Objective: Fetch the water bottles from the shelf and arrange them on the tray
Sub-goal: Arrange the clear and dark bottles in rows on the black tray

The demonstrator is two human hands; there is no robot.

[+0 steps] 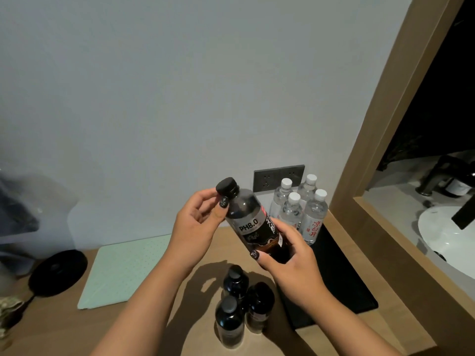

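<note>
Nearest the front edge of the wooden counter [144,327], three dark bottles [241,304] are seen standing upright in a tight cluster, just left of the black tray [341,286]. Above them a dark bottle marked PH8.0 [253,224] is held tilted in the air, cap up and to the left. Its lower body is gripped by the right hand [288,255], fingers curled round it, while its neck just under the cap is pinched by the left hand [198,222]. A pale green mat [120,273] and a round black disc [57,272] are laid toward the counter's left side. At the tray's far end, near the wall, four clear bottles with white caps [300,209] are grouped upright, before a dark wall socket [270,177]
</note>
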